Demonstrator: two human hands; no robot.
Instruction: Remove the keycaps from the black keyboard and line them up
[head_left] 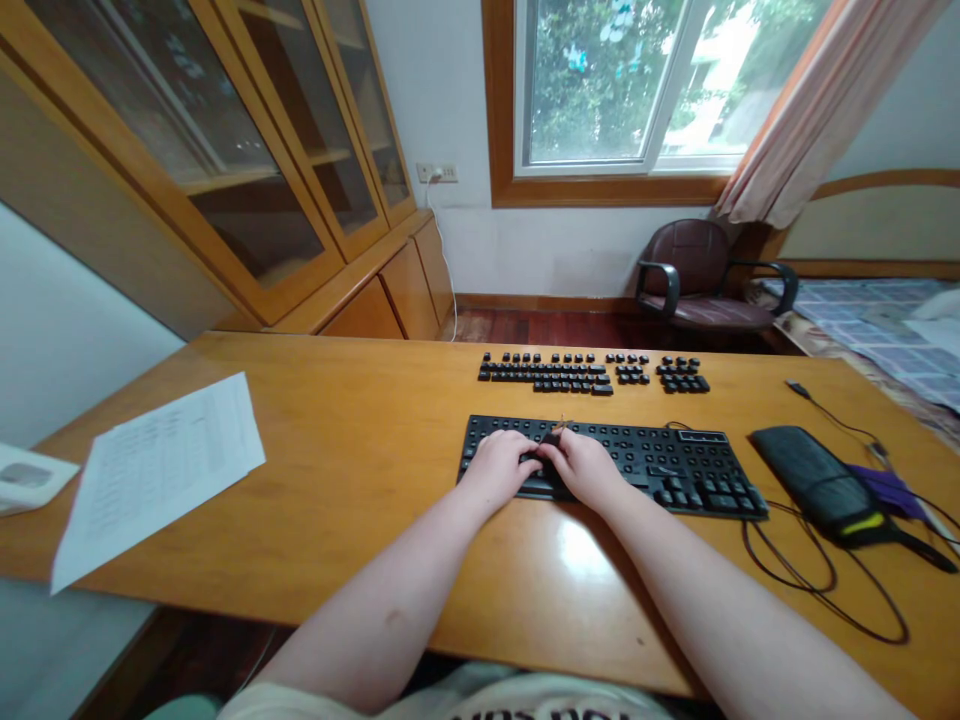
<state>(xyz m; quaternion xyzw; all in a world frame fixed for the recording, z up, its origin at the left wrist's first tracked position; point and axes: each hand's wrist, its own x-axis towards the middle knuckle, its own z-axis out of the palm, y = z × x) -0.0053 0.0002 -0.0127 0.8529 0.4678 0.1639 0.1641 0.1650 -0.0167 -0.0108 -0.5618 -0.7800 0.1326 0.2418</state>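
The left hand (499,462) and the right hand (586,465) meet above the black keyboard (637,455), which lies directly under them, and their fingers are bent narrowly around a small dark piece (551,438) with a thin wire-like end, though I cannot tell which hand grips it. Beyond both hands, loose black keycaps (574,372) stand in rows on the wooden desk (360,430). Well to the left of the left hand lie printed sheets (169,465), and rightward of the right hand, past the keyboard, rests a black pouch (810,480).
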